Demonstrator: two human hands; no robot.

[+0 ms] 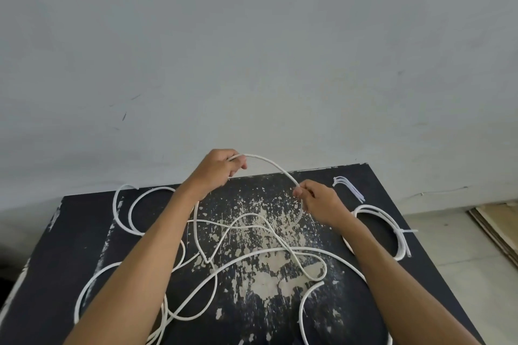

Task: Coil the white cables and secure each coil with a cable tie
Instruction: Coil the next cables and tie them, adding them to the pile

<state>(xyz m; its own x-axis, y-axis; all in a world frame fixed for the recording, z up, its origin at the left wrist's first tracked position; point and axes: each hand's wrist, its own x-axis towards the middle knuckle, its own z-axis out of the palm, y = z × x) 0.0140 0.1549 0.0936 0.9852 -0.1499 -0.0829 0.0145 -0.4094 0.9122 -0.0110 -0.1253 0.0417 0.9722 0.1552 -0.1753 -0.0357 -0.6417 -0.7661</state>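
Both hands raised over the far middle of the dark, paint-worn worktop point(84, 232). Left hand point(215, 166) fingers curled round a white cable point(269, 164); right hand point(319, 200) pinches the same cable between thumb and fingers. Cable arcs between the two hands, clear of the worktop. Its slack joins the loose cables point(252, 255) tangled across the middle and left. Finished coil point(392, 232), bound with a cable tie point(405, 231), lies at the right edge. Spare cable ties point(349, 187) bundled at far right, near the wall point(252, 50).
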